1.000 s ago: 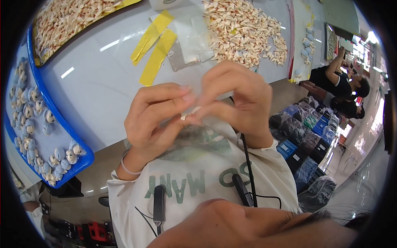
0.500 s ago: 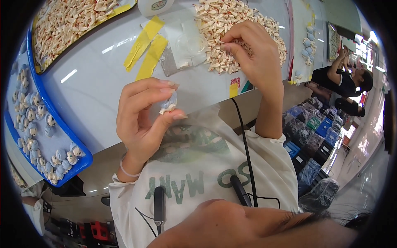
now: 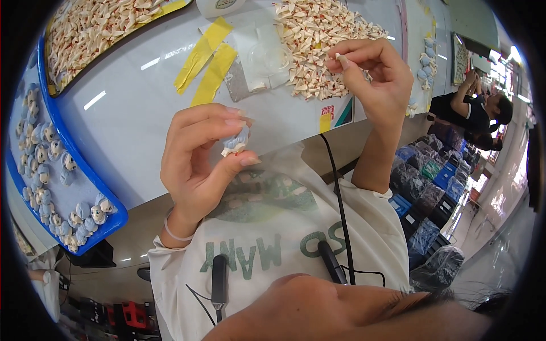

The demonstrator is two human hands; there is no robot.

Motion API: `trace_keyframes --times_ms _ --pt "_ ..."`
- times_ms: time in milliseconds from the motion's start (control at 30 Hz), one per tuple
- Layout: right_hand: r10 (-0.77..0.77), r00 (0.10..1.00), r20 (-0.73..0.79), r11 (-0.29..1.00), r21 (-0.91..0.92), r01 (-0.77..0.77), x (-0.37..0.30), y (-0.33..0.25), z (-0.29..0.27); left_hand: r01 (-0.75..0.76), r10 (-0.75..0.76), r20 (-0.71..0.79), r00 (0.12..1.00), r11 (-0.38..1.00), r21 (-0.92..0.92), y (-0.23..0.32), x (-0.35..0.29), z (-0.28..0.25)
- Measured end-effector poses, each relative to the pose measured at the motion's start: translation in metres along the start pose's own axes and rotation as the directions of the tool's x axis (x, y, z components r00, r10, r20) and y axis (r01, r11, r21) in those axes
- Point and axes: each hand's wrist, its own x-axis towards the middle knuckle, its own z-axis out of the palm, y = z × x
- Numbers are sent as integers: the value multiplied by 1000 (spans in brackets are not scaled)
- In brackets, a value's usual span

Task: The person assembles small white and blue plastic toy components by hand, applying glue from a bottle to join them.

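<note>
Lettering (image 3: 269,250) in dark green crosses the white cloth shirt (image 3: 296,219) at lower centre; a green oval label (image 3: 225,3) marks the white container (image 3: 211,9) at the top edge. Left of centre, the left hand (image 3: 196,156) pinches a small pale-blue and cream figure (image 3: 235,142); upper right, the right hand (image 3: 376,79) pinches a tiny cream piece (image 3: 338,56).

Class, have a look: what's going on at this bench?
A person's left hand pinches a small, rounded pale-blue and cream figure. The right hand holds a tiny cream piece near a heap of pointed, red-marked cream pieces. At left, similar figures lie in a blue-rimmed plastic tray.
</note>
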Motion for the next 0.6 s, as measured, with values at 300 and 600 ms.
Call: trace_keyframes --times_ms 300,600 --pt "51 999 -16 963 265 -45 -2 -2 3 87 -86 15 996 974 -207 3 4 -1" --pt "118 992 -46 974 198 -106 14 -16 13 87 -99 -66 993 983 -159 2 1 -5"
